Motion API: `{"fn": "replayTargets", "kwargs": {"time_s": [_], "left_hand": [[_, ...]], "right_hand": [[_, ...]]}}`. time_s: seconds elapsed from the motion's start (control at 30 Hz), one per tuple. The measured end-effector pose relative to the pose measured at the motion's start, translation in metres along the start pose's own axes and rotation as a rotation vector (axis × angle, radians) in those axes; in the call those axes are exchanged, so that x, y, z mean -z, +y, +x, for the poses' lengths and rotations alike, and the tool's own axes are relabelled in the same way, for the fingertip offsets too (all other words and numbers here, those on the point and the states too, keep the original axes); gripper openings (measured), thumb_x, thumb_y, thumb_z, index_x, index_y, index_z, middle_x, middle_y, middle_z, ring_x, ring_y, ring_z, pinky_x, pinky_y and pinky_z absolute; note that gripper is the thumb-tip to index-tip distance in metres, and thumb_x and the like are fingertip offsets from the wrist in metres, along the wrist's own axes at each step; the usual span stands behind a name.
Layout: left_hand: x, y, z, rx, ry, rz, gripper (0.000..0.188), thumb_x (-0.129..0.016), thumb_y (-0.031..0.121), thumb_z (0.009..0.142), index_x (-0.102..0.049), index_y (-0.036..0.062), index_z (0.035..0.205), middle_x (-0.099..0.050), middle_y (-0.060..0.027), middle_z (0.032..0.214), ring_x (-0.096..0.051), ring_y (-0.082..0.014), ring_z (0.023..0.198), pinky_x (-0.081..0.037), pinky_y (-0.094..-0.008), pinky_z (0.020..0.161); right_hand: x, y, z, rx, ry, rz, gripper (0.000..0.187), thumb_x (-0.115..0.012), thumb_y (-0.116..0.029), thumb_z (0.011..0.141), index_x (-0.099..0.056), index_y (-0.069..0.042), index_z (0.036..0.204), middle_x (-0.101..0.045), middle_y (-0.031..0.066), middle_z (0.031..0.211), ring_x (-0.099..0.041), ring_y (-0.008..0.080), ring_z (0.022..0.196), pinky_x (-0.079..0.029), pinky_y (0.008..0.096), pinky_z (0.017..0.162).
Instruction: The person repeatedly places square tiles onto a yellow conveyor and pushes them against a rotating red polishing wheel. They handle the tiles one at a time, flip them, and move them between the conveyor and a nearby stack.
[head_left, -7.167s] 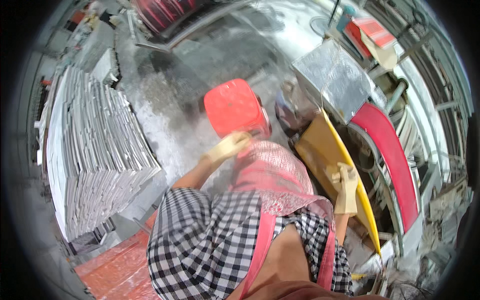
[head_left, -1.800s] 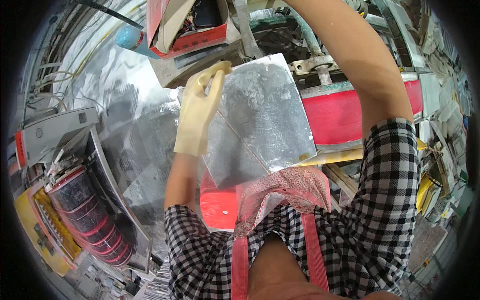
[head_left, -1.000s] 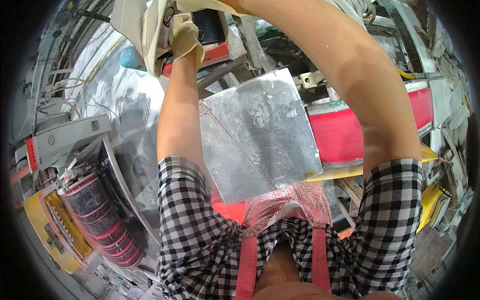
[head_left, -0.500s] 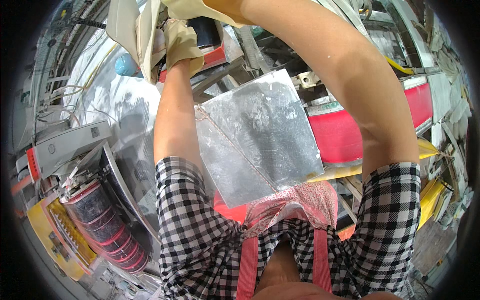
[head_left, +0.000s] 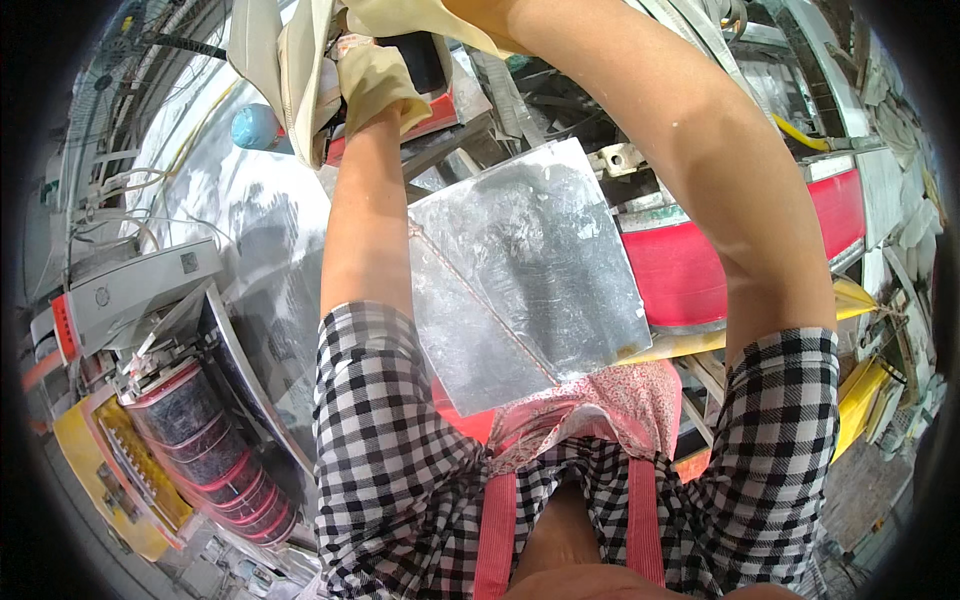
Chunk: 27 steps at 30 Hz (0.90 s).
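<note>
My left hand [head_left: 375, 80], in a loose cream glove, is at the top left of the view. It presses against a cream, seamed piece of sheet material [head_left: 290, 75] that hangs down in folds beside it; the material hides part of the fingers, which look closed on it. My right arm arches across the top, and my right hand [head_left: 415, 18] wears a similar cream glove. Its fingers lie beyond the upper edge or behind the glove's wide cuff. A dark rounded part over a red base [head_left: 435, 118] stands just right of my left glove.
A square grey metal plate [head_left: 530, 270] with a cord across it lies between my arms. To its right is a red curved panel [head_left: 690, 275]. A blue ball-like thing [head_left: 255, 127], a grey box [head_left: 145, 285] and a dark, red-banded cylinder [head_left: 215, 450] stand at left.
My left forearm and glove have shifted slightly right, and the cream material has moved right with them. The metal plate appears slightly farther right too. My right arm has barely moved.
</note>
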<state>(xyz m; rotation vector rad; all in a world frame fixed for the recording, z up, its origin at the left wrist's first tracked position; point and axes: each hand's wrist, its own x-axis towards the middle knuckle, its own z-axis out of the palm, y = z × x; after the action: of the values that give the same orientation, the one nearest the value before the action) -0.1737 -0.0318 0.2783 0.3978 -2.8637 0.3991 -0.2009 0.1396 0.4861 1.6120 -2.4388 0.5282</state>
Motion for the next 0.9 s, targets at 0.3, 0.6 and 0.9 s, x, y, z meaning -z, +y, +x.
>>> {"fn": "replayTargets", "kwargs": {"time_s": [0.3, 0.6, 0.9], "left_hand": [[-0.02, 0.008, 0.033, -0.001, -0.313, -0.067, 0.065, -0.06, 0.067, 0.086, -0.072, 0.0202, 0.129, -0.068, -0.0077, 0.134, -0.06, -0.0288, 0.128, -0.04, -0.0424, 0.11], [-0.012, 0.018, 0.014, -0.111, -0.304, 0.22, 0.051, -0.068, 0.052, 0.08, -0.078, 0.0174, 0.116, -0.071, -0.0094, 0.127, -0.064, -0.0306, 0.121, -0.043, -0.0564, 0.101], [0.026, 0.022, -0.005, -0.075, -0.316, 0.195, 0.039, -0.07, 0.044, 0.081, -0.078, 0.0149, 0.105, -0.076, -0.0086, 0.109, -0.068, -0.0317, 0.107, -0.046, -0.0485, 0.096]], "right_hand": [[-0.005, 0.004, 0.0, -0.007, 0.027, 0.017, 0.025, -0.058, -0.019, 0.09, -0.077, -0.007, 0.1, -0.074, 0.0197, 0.093, -0.073, 0.0351, 0.085, -0.058, 0.0446, 0.075], [0.003, 0.002, -0.005, -0.013, 0.0, 0.007, 0.026, -0.058, -0.02, 0.09, -0.077, -0.007, 0.101, -0.074, 0.0201, 0.094, -0.073, 0.0351, 0.086, -0.058, 0.0447, 0.075], [0.003, 0.003, -0.01, -0.036, 0.006, 0.02, 0.026, -0.058, -0.02, 0.09, -0.077, -0.007, 0.101, -0.074, 0.0204, 0.094, -0.073, 0.0351, 0.086, -0.058, 0.0449, 0.076]]}}
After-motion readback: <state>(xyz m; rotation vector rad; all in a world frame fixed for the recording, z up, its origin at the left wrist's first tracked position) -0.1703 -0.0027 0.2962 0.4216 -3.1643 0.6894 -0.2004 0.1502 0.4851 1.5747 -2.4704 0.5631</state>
